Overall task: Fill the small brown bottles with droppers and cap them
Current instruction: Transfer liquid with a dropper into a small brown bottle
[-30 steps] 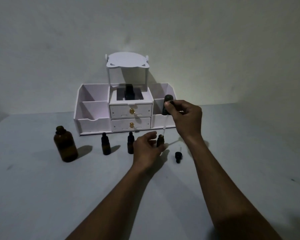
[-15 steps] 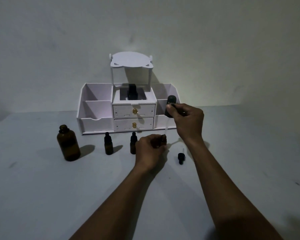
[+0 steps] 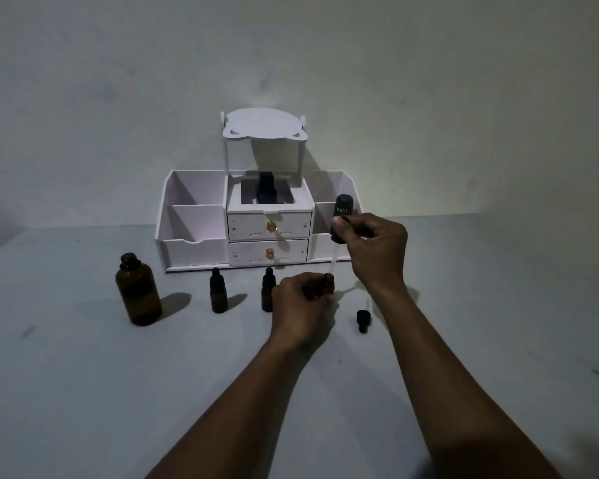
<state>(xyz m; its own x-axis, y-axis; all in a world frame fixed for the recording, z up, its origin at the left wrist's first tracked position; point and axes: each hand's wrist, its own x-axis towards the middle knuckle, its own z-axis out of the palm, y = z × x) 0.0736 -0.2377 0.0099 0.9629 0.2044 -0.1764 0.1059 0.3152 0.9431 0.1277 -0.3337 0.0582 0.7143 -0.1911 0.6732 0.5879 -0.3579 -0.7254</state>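
Note:
My left hand (image 3: pixel 300 305) grips a small brown bottle (image 3: pixel 328 283) standing on the table; only its open neck shows above my fingers. My right hand (image 3: pixel 374 248) pinches the black bulb of a dropper (image 3: pixel 341 216) marked "Kahf", and its clear glass tube points down into the bottle's mouth. Two more small brown bottles (image 3: pixel 218 294) (image 3: pixel 267 294) with black dropper caps stand to the left. A loose black dropper cap (image 3: pixel 363 319) lies on the table to the right of my left hand.
A large open brown bottle (image 3: pixel 138 290) stands at the left. A white organiser (image 3: pixel 194 243) with two drawers, side compartments and a raised shelf sits against the wall, with a dark bottle (image 3: pixel 265 191) in its top middle recess.
My left hand has closed fully round the small bottle. My right hand has lowered the dropper so its tube reaches the bottle's mouth.

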